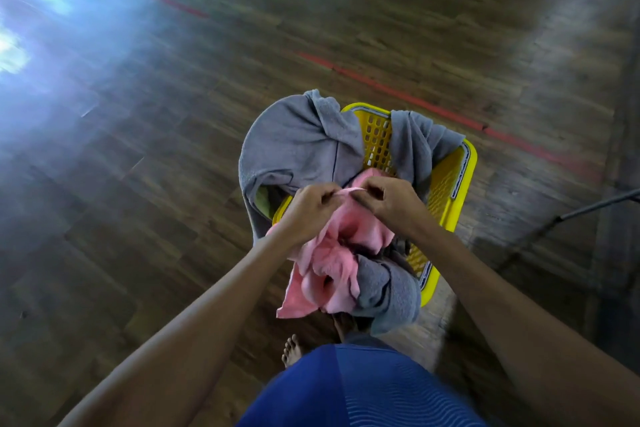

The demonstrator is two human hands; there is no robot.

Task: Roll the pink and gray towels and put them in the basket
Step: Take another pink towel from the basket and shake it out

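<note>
Left hand (pixel 311 210) and right hand (pixel 388 201) each pinch the top hem of the pink towel (pixel 329 263). It hangs limp below them, over the basket (pixel 446 191). Soft, light, floppy: likely best taken at the corners. Gray towels (pixel 298 146) drape beyond the hands.

Arms outstretched, left hand (pixel 310 211) and right hand (pixel 388 202) pinch the pink towel (pixel 329 265).

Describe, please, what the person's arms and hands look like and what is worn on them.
The left arm and right arm are bare along all that shows: no sleeves. The left hand and right hand wear no gloves; no watch, band or ring can be made out, though the picture is blurred. At the bottom edge is a blue garment with fine wavy lines.
</note>
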